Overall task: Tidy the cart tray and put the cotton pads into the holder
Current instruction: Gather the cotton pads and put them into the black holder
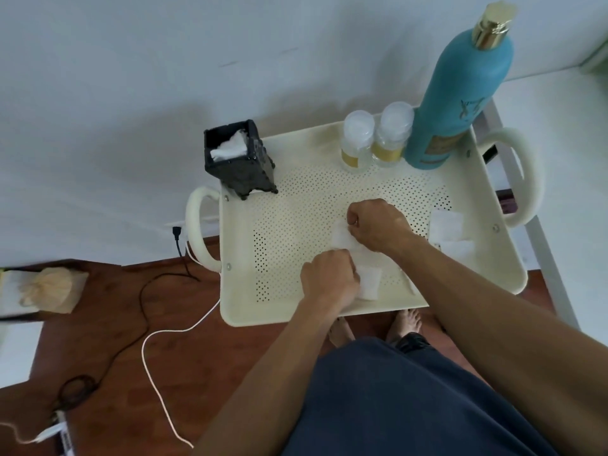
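Both hands are down in the cream cart tray, working at loose cotton pads on its perforated floor. The left hand is curled near the tray's near edge, its grip closed against a square pad that pokes out beside the knuckles. The right hand sits nearer the middle, fingers pinched together on another pad lying under it. Two more pads lie overlapping by the right edge, close under the right handle.

The black holder stands at the far left corner, a few pads already bunched in its open top. Two small clear bottles and a tall teal bottle line the far edge toward the right corner.

These pads look feather-light, soft and floppy; I'd judge they will fold or flutter if snatched, so a gentle pinch at an edge or corner, lifting flat, seems best. They might snag slightly on the holes.

The middle and left of the tray floor are open, giving a free path from the hands across to the holder. The holder looks narrow and tippy, so feeding pads straight down would be safer.
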